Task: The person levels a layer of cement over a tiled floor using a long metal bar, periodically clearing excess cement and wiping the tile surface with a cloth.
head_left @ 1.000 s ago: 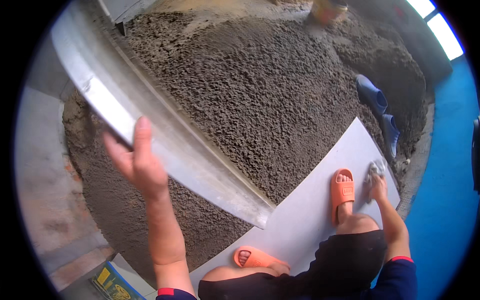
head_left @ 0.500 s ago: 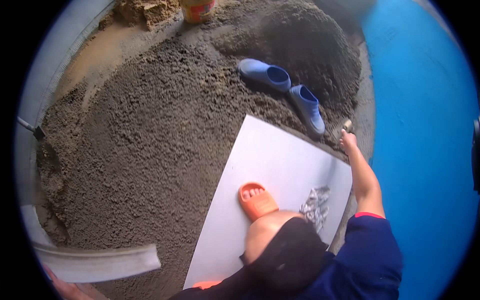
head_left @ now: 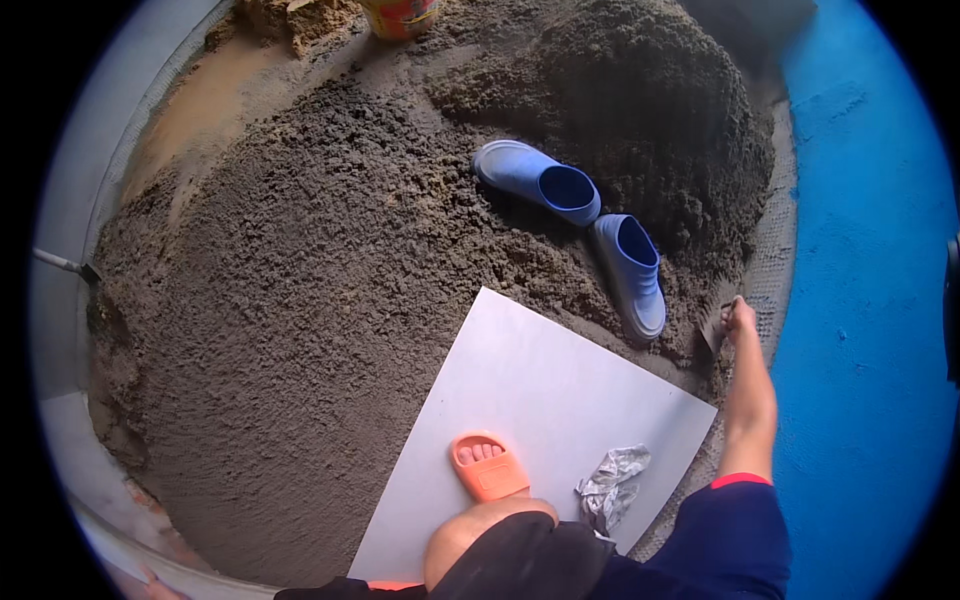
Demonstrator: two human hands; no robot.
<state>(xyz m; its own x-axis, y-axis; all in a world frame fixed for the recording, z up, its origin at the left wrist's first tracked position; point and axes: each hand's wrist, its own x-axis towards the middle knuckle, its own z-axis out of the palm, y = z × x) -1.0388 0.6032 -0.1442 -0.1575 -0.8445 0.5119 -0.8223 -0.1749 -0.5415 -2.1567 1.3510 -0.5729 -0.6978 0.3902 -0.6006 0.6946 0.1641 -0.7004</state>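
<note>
My right hand (head_left: 739, 312) grips a trowel (head_left: 714, 324) in the grey mortar mix at the screen's right side, just beyond the white board (head_left: 540, 400). My left hand (head_left: 150, 585), mostly cut off at the lower left, is on a long metal straightedge (head_left: 140, 545). Two blue rubber shoes (head_left: 628, 295) lie on the mortar (head_left: 260, 360) near my right hand. A crumpled silvery-white rag (head_left: 610, 485) rests on the board beside my foot in an orange slide sandal (head_left: 485, 465).
A yellow-red bucket (head_left: 400, 15) stands at the back by crumbly tan sand (head_left: 290, 20). A handled tool (head_left: 60, 260) leans at the left by the grey border (head_left: 75, 180). A blue painted surface (head_left: 860, 300) runs along the right, beside a rough grey edge strip (head_left: 775, 200).
My right hand has left the rag and moved forward to the mortar with a trowel. The straightedge in my left hand has dropped to the lower left edge. The view has swung rightward.
</note>
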